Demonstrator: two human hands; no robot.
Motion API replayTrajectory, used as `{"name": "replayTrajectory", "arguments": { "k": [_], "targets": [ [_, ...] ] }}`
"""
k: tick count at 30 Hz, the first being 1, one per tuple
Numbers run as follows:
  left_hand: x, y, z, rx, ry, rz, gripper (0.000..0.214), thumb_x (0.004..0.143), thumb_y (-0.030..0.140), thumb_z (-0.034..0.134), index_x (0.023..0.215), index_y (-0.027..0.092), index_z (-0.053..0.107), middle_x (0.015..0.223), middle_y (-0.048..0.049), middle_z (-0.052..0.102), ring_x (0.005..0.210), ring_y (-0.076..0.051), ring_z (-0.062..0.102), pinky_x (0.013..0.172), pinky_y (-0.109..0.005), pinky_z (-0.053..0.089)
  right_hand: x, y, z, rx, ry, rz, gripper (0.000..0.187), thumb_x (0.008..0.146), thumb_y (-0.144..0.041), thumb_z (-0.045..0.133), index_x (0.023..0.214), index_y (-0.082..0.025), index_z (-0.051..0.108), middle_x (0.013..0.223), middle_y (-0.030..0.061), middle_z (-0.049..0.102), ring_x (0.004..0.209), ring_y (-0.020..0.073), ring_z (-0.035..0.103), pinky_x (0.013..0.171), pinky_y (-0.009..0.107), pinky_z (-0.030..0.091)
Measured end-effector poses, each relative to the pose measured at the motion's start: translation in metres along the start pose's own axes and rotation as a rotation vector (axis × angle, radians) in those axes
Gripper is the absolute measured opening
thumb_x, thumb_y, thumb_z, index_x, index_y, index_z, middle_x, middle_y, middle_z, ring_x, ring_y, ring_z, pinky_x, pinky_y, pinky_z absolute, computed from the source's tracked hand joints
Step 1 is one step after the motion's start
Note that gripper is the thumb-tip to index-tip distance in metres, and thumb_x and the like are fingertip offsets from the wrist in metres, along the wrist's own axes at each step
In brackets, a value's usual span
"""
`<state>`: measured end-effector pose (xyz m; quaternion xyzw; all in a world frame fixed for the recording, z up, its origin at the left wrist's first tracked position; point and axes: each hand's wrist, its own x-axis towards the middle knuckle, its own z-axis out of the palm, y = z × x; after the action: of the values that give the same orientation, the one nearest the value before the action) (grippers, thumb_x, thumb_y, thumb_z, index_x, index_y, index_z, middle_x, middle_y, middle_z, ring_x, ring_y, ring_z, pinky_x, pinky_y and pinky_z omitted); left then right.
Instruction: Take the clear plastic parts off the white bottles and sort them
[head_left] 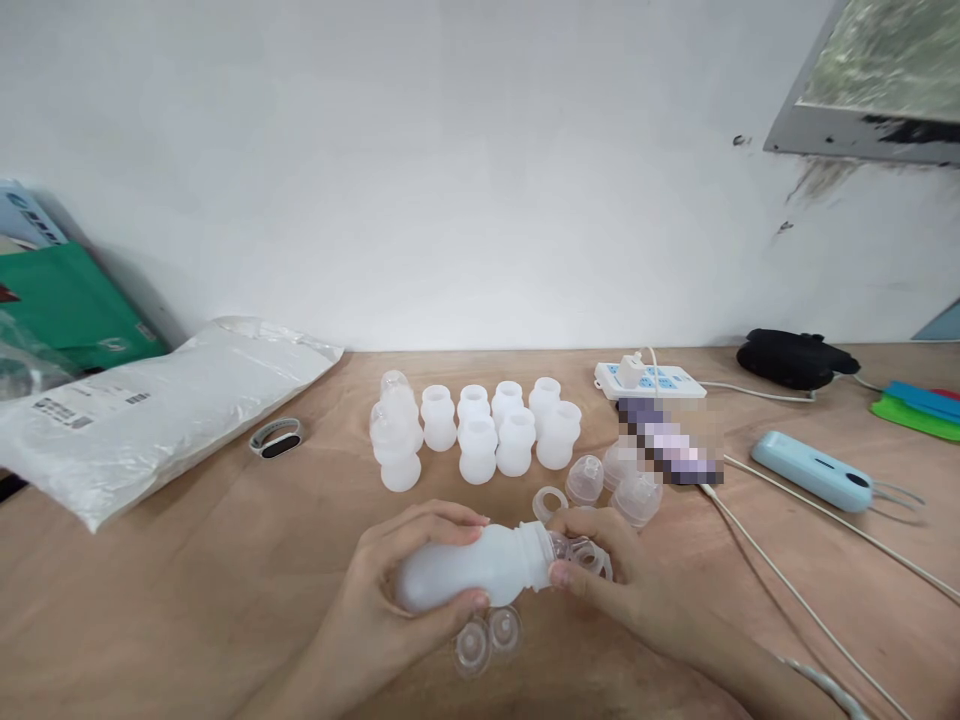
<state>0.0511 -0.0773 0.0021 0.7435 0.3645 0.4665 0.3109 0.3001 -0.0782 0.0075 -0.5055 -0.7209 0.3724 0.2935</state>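
My left hand [420, 585] is wrapped round a milky white baby bottle [480, 570], which lies on its side above the table with its neck to the right. At that neck, the fingers of my right hand [607, 565] pinch a clear bottle nipple [559, 545], partly hidden by the fingers. Clear rings [589, 557] show just behind and under the right fingers, and another ring [551, 502] lies a little farther back. Two more clear nipples, one here [472, 643] and one beside it [505, 628], lie below the bottle.
Several open white bottles [478, 450] stand in rows behind my hands, two capped ones [397, 455] at their left. Clear domed caps [636, 497] lie right. Around them are a power strip [679, 381], phone [667, 440], cables, blue device [810, 470], wristband [276, 438] and plastic parcel [165, 405].
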Motion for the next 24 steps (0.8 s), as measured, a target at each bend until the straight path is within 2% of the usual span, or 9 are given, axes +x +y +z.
{"name": "replayTrajectory", "arguments": {
  "k": [3, 5, 9, 12, 14, 16, 19, 22, 24],
  "targets": [
    [0.001, 0.0, 0.0, 0.004, 0.007, -0.027, 0.026, 0.074, 0.019, 0.081, 0.098, 0.028, 0.073, 0.105, -0.0022, 0.077, 0.089, -0.022, 0.075, 0.076, -0.028, 0.06, 0.001, 0.001, 0.002, 0.101, 0.031, -0.07, 0.039, 0.086, -0.055, 0.062, 0.11, -0.025, 0.067, 0.102, 0.0061, 0.07, 0.096, 0.0254, 0.064, 0.084, 0.039, 0.052],
    [0.002, 0.001, 0.001, 0.004, 0.02, -0.043, 0.024, 0.074, 0.02, 0.081, 0.096, 0.026, 0.073, 0.103, -0.0033, 0.077, 0.089, -0.023, 0.075, 0.076, -0.03, 0.06, 0.001, 0.004, 0.005, 0.169, 0.057, -0.117, 0.041, 0.088, -0.051, 0.063, 0.119, -0.025, 0.062, 0.11, 0.0069, 0.068, 0.102, 0.0246, 0.063, 0.087, 0.039, 0.053],
    [0.003, 0.003, 0.004, -0.006, 0.044, -0.046, 0.023, 0.073, 0.019, 0.081, 0.094, 0.025, 0.074, 0.101, -0.004, 0.078, 0.087, -0.023, 0.076, 0.073, -0.029, 0.06, -0.001, 0.011, 0.008, 0.162, 0.06, -0.098, 0.035, 0.092, -0.054, 0.058, 0.112, -0.026, 0.068, 0.11, 0.0066, 0.07, 0.1, 0.0244, 0.064, 0.088, 0.041, 0.052],
    [0.001, 0.002, 0.005, -0.01, 0.059, -0.042, 0.026, 0.073, 0.016, 0.081, 0.095, 0.026, 0.074, 0.102, -0.0022, 0.078, 0.088, -0.021, 0.075, 0.074, -0.026, 0.06, 0.0, 0.01, 0.006, 0.217, 0.043, -0.053, 0.048, 0.092, -0.064, 0.053, 0.11, -0.024, 0.071, 0.092, 0.0063, 0.073, 0.084, 0.0226, 0.066, 0.072, 0.035, 0.052],
    [0.0, 0.0, 0.005, -0.023, 0.062, -0.025, 0.029, 0.073, 0.014, 0.081, 0.097, 0.028, 0.073, 0.103, -0.0005, 0.078, 0.089, -0.02, 0.075, 0.075, -0.025, 0.059, 0.002, 0.007, 0.004, 0.284, 0.0, -0.034, 0.054, 0.091, -0.068, 0.05, 0.107, -0.022, 0.072, 0.076, 0.0041, 0.071, 0.071, 0.0197, 0.064, 0.06, 0.03, 0.048],
    [-0.001, -0.001, 0.005, -0.04, 0.059, -0.008, 0.03, 0.073, 0.014, 0.081, 0.098, 0.029, 0.073, 0.103, 0.0002, 0.078, 0.089, -0.019, 0.075, 0.075, -0.024, 0.059, 0.004, 0.004, 0.002, 0.339, -0.039, -0.026, 0.057, 0.089, -0.071, 0.051, 0.101, -0.021, 0.074, 0.067, 0.0019, 0.067, 0.065, 0.0176, 0.062, 0.056, 0.028, 0.043],
    [0.0, -0.001, 0.003, -0.051, 0.085, -0.019, 0.028, 0.074, 0.015, 0.08, 0.097, 0.028, 0.074, 0.103, -0.0001, 0.078, 0.091, -0.02, 0.075, 0.077, -0.025, 0.059, 0.006, 0.001, 0.001, 0.401, -0.12, -0.07, 0.055, 0.087, -0.072, 0.054, 0.089, -0.021, 0.074, 0.062, -0.0007, 0.062, 0.061, 0.0154, 0.059, 0.058, 0.028, 0.044],
    [0.003, 0.001, 0.001, -0.016, 0.138, -0.066, 0.023, 0.073, 0.015, 0.08, 0.092, 0.026, 0.074, 0.101, -0.0014, 0.078, 0.092, -0.021, 0.075, 0.08, -0.027, 0.059, 0.003, -0.002, 0.001, 0.438, -0.272, -0.158, 0.053, 0.089, -0.07, 0.053, 0.087, -0.021, 0.074, 0.058, -0.0027, 0.061, 0.056, 0.0137, 0.057, 0.06, 0.028, 0.045],
    [0.005, 0.001, 0.001, 0.0, 0.161, -0.084, 0.02, 0.072, 0.016, 0.08, 0.089, 0.025, 0.075, 0.099, -0.0023, 0.079, 0.092, -0.022, 0.075, 0.081, -0.029, 0.06, 0.0, -0.002, 0.0, 0.369, -0.259, -0.221, 0.048, 0.091, -0.065, 0.055, 0.087, -0.021, 0.073, 0.059, -0.0026, 0.062, 0.055, 0.0133, 0.058, 0.057, 0.027, 0.044]
  ]
}}
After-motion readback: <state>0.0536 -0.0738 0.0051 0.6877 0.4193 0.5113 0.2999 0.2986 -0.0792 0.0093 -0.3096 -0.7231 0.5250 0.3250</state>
